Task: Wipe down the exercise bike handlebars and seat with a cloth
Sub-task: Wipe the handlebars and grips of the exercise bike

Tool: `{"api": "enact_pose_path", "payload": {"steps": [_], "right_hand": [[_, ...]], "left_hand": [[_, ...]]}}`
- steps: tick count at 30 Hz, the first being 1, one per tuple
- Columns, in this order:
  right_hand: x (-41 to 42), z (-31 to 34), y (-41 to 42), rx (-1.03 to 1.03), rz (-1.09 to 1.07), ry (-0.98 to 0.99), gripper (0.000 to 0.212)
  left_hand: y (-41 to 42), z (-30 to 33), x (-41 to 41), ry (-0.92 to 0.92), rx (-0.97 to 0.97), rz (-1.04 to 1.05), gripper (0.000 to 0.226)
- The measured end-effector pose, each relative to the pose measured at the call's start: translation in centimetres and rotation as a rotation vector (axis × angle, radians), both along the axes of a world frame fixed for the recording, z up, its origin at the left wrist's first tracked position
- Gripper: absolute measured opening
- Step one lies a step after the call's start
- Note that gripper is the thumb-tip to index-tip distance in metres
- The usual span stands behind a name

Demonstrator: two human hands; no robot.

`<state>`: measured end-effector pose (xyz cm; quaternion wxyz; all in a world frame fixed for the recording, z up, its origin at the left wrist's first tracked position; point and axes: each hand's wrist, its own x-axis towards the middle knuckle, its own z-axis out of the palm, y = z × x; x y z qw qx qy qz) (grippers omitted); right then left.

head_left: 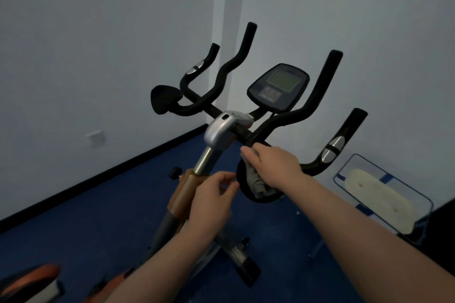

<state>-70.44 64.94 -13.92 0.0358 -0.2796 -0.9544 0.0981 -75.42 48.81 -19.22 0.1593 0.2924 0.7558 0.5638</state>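
Right hand (275, 165) pressing grey cloth (257, 183) onto black elbow pad (246, 192) at frame centre; left hand (214, 197) loosely curled beside it, holding nothing.

Handlebars (317, 96) spread across upper centre, seat out of view. Mid-wipe on handlebar stage, judging by contact; next, probably sliding cloth along right bar toward silver sensor (332, 149).

**Bike in room corner**

Exercise bike (216, 135) stands on floor (73, 241), handlebars (317, 96) toward the wall corner. Console (278, 86) sits between the bars. Right hand (273, 162) on cloth (258, 183) over near elbow pad (242, 186); left hand (211, 199) just left. Tray (384, 199) on floor, right of bike. Wall socket (94, 137) far left.
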Motion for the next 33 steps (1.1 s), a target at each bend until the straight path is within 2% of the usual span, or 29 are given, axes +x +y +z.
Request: {"api": "enact_pose_path", "payload": {"steps": [3,6,11,16,18,23,27,30,33], "right_hand": [[1.2,-1.1,-1.3,0.091,-0.126,0.044,0.039],[3.2,-2.0,-2.3,0.007,-0.248,0.100,0.041],[2.4,-0.4,-1.6,-0.078,-0.266,0.022,0.039],[4.6,-2.2,-4.7,-0.180,-0.441,0.329,0.030],[5.2,-2.9,-6.1,-0.156,-0.458,0.378,0.032],[4.2,-1.5,-4.0,-0.095,-0.451,0.220,0.030],[4.3,-3.9,-8.1,-0.135,-0.593,0.571,0.038],[3.2,-6.2,-10.4,0.028,-0.662,0.606,0.050],[2.6,-5.3,-9.3,0.183,-0.656,0.666,0.035]], "left_hand": [[0.4,-0.3,0.7,-0.022,0.019,0.045,0.015],[0.3,-0.2,0.4,0.009,-0.010,0.051,0.011],[0.8,1.3,-0.5,0.054,0.029,0.051,0.006],[2.4,1.7,-0.7,-0.016,0.117,-0.049,0.003],[2.9,1.5,-1.2,-0.036,0.139,-0.100,0.008],[3.5,1.0,-3.1,-0.017,0.094,-0.220,0.019],[3.1,1.1,-4.3,0.002,0.083,-0.337,0.018],[3.0,1.3,-4.6,-0.051,0.117,-0.399,0.023],[2.9,1.4,-5.0,-0.064,0.112,-0.441,0.023]]}}
